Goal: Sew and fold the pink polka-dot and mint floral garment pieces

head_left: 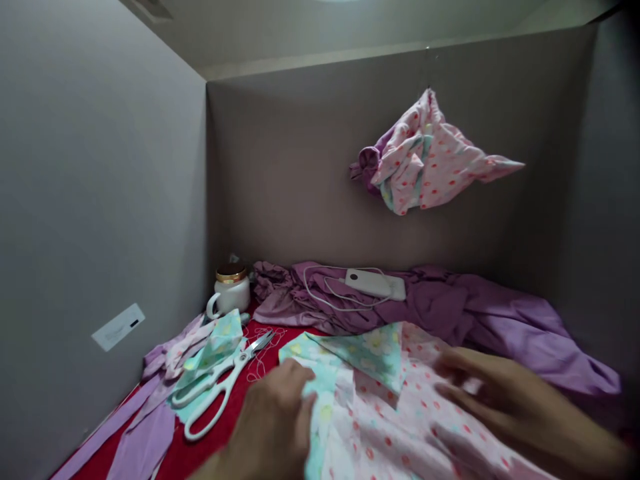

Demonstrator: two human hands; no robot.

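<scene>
In front of me lies a cloth piece (380,427), pink with red dots, joined to mint-green floral fabric. A mint floral flap (375,350) is folded over its top. My left hand (277,420) is at the cloth's left edge, fingers curled onto the mint fabric and seemingly closed on it. Over the right side hovers my right hand (490,393), slightly blurred, with a gap between thumb and fingers and nothing seen in them. White-handled scissors (225,387) lie left of my left hand, blades pointing away, partly over fabric scraps (215,350).
Loose thread (257,360) lies on the red cloth surface (240,413). Behind are a white mug with a lid (233,290), purple fabric (450,300) and a white device with a cable (375,285). Purple strips (143,440) lie left. A dotted cloth bundle (430,163) hangs on the grey partition (280,167).
</scene>
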